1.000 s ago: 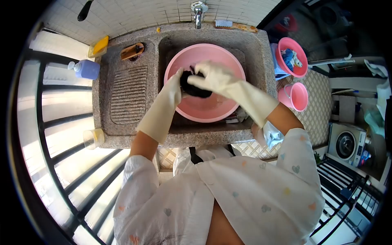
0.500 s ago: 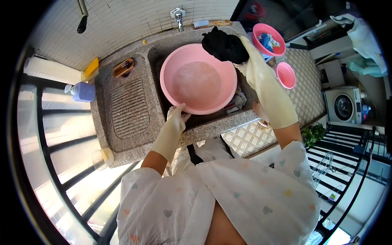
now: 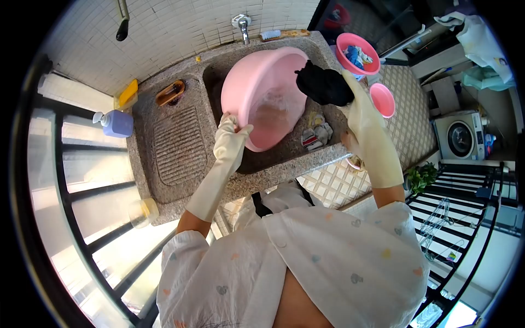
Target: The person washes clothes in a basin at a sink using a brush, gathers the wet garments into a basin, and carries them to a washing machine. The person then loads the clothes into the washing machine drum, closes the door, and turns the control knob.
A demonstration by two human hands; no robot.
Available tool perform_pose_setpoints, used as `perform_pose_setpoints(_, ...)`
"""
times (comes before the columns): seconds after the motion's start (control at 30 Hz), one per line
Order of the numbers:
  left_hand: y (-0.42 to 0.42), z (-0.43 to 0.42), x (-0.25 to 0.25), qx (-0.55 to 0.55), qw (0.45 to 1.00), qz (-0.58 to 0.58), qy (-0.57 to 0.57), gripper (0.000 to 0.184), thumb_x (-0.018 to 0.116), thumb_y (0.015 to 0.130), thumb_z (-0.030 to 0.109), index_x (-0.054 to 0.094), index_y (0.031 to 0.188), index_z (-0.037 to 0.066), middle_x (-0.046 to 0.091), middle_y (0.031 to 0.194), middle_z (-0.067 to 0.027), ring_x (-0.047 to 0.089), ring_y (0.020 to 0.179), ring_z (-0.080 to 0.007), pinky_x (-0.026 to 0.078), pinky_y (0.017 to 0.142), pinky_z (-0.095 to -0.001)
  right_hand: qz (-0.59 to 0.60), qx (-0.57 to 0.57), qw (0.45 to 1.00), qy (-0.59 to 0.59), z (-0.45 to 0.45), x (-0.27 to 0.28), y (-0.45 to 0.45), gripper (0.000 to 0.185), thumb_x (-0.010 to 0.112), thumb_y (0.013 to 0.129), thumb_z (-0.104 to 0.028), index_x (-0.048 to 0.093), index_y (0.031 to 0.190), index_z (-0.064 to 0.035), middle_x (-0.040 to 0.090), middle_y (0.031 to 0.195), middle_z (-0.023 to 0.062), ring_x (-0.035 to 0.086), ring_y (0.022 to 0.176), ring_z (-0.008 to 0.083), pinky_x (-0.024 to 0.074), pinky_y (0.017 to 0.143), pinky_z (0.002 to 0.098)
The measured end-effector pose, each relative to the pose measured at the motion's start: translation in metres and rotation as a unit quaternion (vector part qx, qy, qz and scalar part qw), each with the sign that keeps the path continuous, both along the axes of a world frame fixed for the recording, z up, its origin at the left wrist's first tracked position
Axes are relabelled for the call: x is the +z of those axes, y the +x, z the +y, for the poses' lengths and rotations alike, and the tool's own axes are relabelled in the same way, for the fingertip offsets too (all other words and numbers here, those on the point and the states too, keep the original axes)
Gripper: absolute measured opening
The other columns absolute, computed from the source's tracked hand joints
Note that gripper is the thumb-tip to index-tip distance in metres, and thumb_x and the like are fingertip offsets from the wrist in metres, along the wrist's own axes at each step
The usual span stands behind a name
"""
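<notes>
In the sink (image 3: 273,176), basin (image 3: 251,76) tipped mouth rightward, left hand (image 3: 229,141) pinching it, right hand (image 3: 356,95) clutching cloth (image 3: 325,85)

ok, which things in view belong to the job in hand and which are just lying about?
In the job:
pink basin, tilted, left hand on its rim
black cloth, in the right hand
sink
grey fabric in the sink, probably

Lying about, apparently:
purple pump bottle
brush beside the tap
pink bucket
</notes>
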State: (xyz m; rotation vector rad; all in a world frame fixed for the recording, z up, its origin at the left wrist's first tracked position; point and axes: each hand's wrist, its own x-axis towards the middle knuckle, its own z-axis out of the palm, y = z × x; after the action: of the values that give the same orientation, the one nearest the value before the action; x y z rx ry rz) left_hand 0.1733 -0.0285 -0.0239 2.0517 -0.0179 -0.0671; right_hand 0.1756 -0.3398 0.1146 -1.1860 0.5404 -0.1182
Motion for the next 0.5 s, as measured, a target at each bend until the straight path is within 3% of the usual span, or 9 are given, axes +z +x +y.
perform_pose_setpoints(0.07, -0.007, -0.006, 0.012, 0.008, 0.999, -0.028, 0.015, 0.020, 0.080, 0.084, 0.005, 0.065, 0.096, 0.004, 0.063, 0.130, -0.0163, 0.064, 0.118, -0.0238, 0.052, 0.093, -0.0314, 0.032, 0.004, 0.996, -0.089, 0.021, 0.048, -0.026, 0.058, 0.072, 0.096, -0.034, 0.051, 0.144, -0.0086, 0.067, 0.130, 0.0110, 0.066, 0.118, 0.0228, 0.0539, 0.097, 0.0397)
perform_pose_setpoints(0.17, -0.007, -0.005, 0.012, -0.003, 1.000, -0.015, -0.021, 0.022, 0.080, 0.083, 0.004, 0.065, 0.099, 0.002, 0.040, 0.160, -0.0238, 0.049, 0.142, -0.0309, 0.050, 0.101, -0.0335, -0.038, 0.092, 0.973, -0.208, -0.007, 0.044, -0.030, 0.057, 0.070, 0.096, -0.017, 0.048, 0.148, -0.0096, 0.064, 0.138, 0.0151, 0.060, 0.131, 0.0285, 0.0469, 0.111, 0.0397)
perform_pose_setpoints(0.2, -0.007, -0.004, 0.011, -0.030, 0.998, -0.054, 0.028, 0.022, 0.080, 0.084, 0.003, 0.065, 0.100, 0.002, 0.039, 0.160, -0.0245, 0.047, 0.143, -0.0307, 0.050, 0.103, -0.0332, -0.140, 0.113, 0.878, -0.444, -0.020, 0.038, -0.026, 0.061, 0.070, 0.095, -0.012, 0.045, 0.151, -0.0069, 0.062, 0.140, 0.0174, 0.060, 0.132, 0.0292, 0.0461, 0.112, 0.0385)
perform_pose_setpoints(0.23, -0.008, -0.003, 0.009, -0.058, 0.991, -0.091, 0.078, 0.023, 0.080, 0.084, 0.002, 0.066, 0.102, 0.001, 0.039, 0.160, -0.0253, 0.046, 0.145, -0.0306, 0.049, 0.105, -0.0328, -0.235, 0.125, 0.715, -0.646, -0.030, 0.031, -0.021, 0.065, 0.070, 0.094, -0.007, 0.042, 0.153, -0.0042, 0.060, 0.143, 0.0198, 0.059, 0.132, 0.0300, 0.0454, 0.112, 0.0373)
perform_pose_setpoints(0.3, -0.008, -0.008, -0.002, -0.043, 0.989, -0.124, 0.062, 0.022, 0.073, 0.089, 0.001, 0.065, 0.109, 0.002, 0.039, 0.163, -0.0172, 0.054, 0.135, -0.0246, 0.050, 0.102, -0.0319, -0.247, 0.138, 0.702, -0.653, 0.003, 0.047, -0.005, 0.066, 0.072, 0.096, -0.019, 0.043, 0.153, -0.0063, 0.061, 0.142, 0.0188, 0.061, 0.131, 0.0287, 0.0480, 0.109, 0.0356)
perform_pose_setpoints(0.33, -0.005, -0.015, 0.007, 0.063, 0.970, 0.053, -0.228, 0.024, 0.068, 0.091, -0.001, 0.064, 0.114, 0.003, 0.041, 0.162, -0.0115, 0.056, 0.125, -0.0206, 0.050, 0.100, -0.0313, -0.251, 0.193, 0.775, -0.547, 0.023, 0.048, 0.004, 0.062, 0.067, 0.090, 0.002, 0.048, 0.149, -0.0038, 0.062, 0.138, 0.0196, 0.062, 0.128, 0.0302, 0.0493, 0.109, 0.0363)
perform_pose_setpoints(0.37, -0.004, -0.021, 0.019, 0.159, 0.827, 0.221, -0.491, 0.026, 0.063, 0.093, -0.002, 0.063, 0.119, 0.005, 0.043, 0.162, -0.0058, 0.059, 0.115, -0.0167, 0.050, 0.098, -0.0307, -0.236, 0.245, 0.813, -0.472, 0.039, 0.040, 0.016, 0.061, 0.067, 0.088, 0.007, 0.051, 0.146, -0.0027, 0.064, 0.134, 0.0201, 0.063, 0.125, 0.0312, 0.0510, 0.106, 0.0367)
perform_pose_setpoints(0.4, -0.009, -0.021, 0.037, 0.145, 0.820, 0.238, -0.500, 0.035, 0.054, 0.095, -0.004, 0.061, 0.128, 0.006, 0.045, 0.159, 0.0029, 0.054, 0.105, -0.0112, 0.050, 0.095, -0.0301, -0.212, 0.288, 0.846, -0.395, 0.056, 0.032, 0.029, 0.060, 0.066, 0.086, 0.013, 0.054, 0.143, -0.0016, 0.065, 0.130, 0.0206, 0.064, 0.122, 0.0321, 0.0527, 0.103, 0.0371)
perform_pose_setpoints(0.5, -0.005, -0.017, 0.002, 0.108, 0.812, 0.237, -0.522, 0.039, 0.055, 0.096, -0.001, 0.061, 0.133, 0.009, 0.051, 0.150, 0.0002, 0.055, 0.109, -0.0118, 0.050, 0.096, -0.0308, 0.032, 0.349, 0.923, -0.155, 0.158, 0.065, 0.017, 0.057, 0.071, 0.091, -0.022, 0.055, 0.142, -0.0035, 0.064, 0.129, 0.0233, 0.064, 0.116, 0.0337, 0.0549, 0.091, 0.0403)
